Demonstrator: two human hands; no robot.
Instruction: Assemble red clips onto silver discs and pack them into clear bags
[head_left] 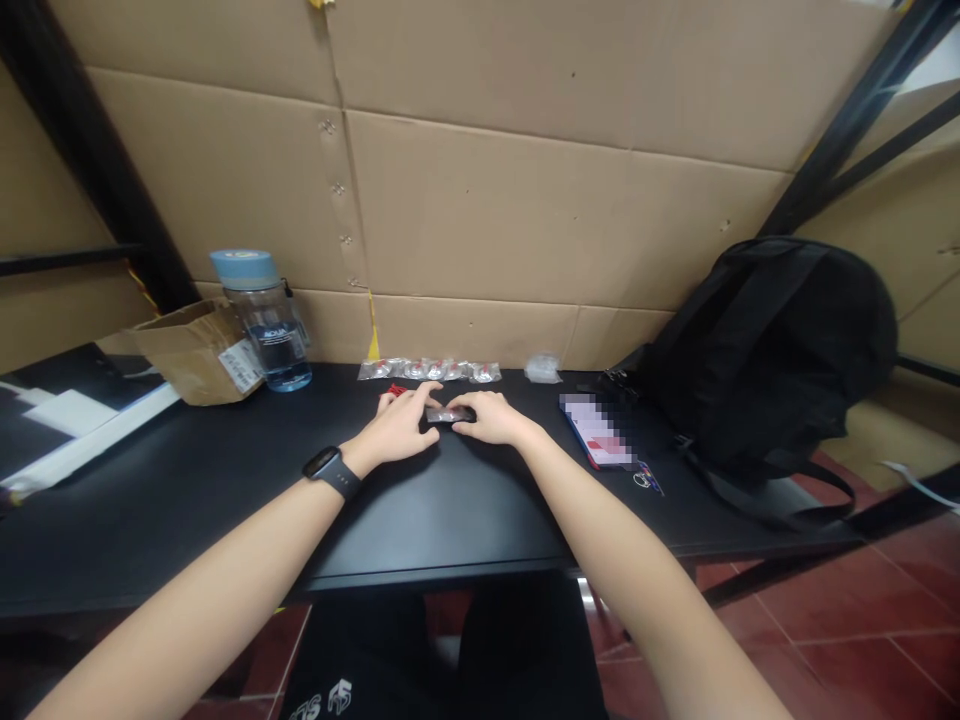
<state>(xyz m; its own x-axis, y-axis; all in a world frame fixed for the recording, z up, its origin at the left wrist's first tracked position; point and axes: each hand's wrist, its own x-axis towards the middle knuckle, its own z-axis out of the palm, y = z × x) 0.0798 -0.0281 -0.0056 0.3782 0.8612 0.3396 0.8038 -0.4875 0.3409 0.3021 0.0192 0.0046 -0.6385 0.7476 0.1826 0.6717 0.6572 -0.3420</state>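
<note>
A small, shiny clear plastic packet [445,414] with a bit of red on it lies on the black desk between my hands. My left hand [401,425], with a dark watch on its wrist, is at the packet's left end, thumb and index finger apart. At the right end, my right hand [491,418] has its fingers bent and closed on the packet's edge. Some red strings or cords [396,390] show just behind my left fingers, partly hidden. Beyond my hands, several similar clear packets [431,370] with silvery and red contents lie in a row.
A crumpled clear plastic piece [542,369] lies by the cardboard wall [480,230]. To the left stand a blue-lidded water bottle [270,325] and an open cardboard box [199,350]. On the right are a phone [598,430], a key ring [643,480] and a black backpack [780,360].
</note>
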